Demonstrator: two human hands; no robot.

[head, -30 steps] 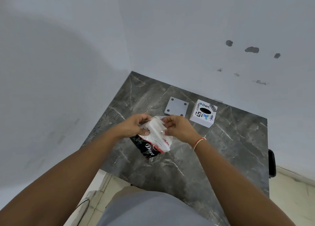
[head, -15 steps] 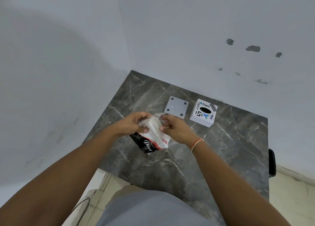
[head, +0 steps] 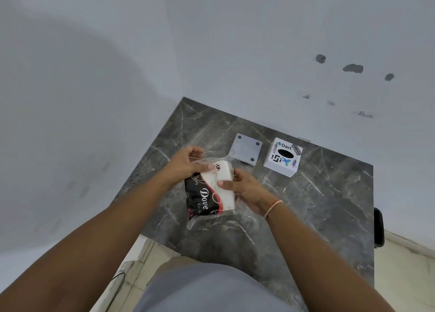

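A soft plastic pack of white tissues (head: 211, 191), printed black and red with "Dove", lies on the dark marble table (head: 317, 205). My left hand (head: 186, 163) pinches the clear plastic at the pack's far left end. My right hand (head: 244, 187) holds the pack's right side, thumb on top. Behind stand a white cube tissue box (head: 282, 157) with an oval hole and stickers on top, and a flat grey square plate (head: 246, 149) with dark dots at its corners.
The table sits in a corner between two white walls (head: 235, 41). Its near left edge drops to a light tiled floor (head: 131, 271) with a thin cable. A black object (head: 379, 227) shows past the table's right edge.
The pack has gone from bunched up between both hands to lying flatter and longer on the table. My right hand slid to its right side; my left hand moved to the far end.
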